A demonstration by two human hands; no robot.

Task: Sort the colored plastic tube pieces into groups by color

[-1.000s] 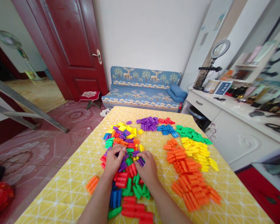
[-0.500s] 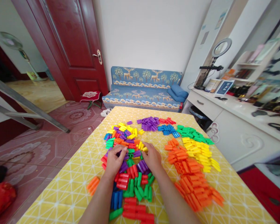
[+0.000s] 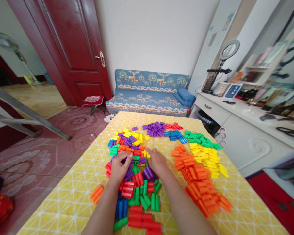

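Note:
A mixed heap of plastic tube pieces [image 3: 137,179] in red, green, purple, blue, yellow and orange lies on the yellow patterned tablecloth [image 3: 71,192]. On the heap's left side is my left hand [image 3: 119,167], fingers curled and thumb close to them; what they hold, if anything, is hidden. My right hand [image 3: 157,162] is at the heap's right side, its index finger and thumb closed about a yellow tube piece [image 3: 146,154]. Green tubes [image 3: 136,162] and purple tubes [image 3: 142,161] show between the hands.
Single-colour piles curve around the far and right side: purple [image 3: 155,129], red [image 3: 174,126], blue [image 3: 174,135], green [image 3: 201,139], yellow [image 3: 208,156] and orange [image 3: 198,182]. An orange piece [image 3: 96,194] lies apart at left. Beyond are a blue sofa [image 3: 147,96] and a white dresser [image 3: 250,130].
The view has shifted slightly, moving the whole scene a little left. My right hand has edged in over the yellow tube piece. The left hand stays almost in place.

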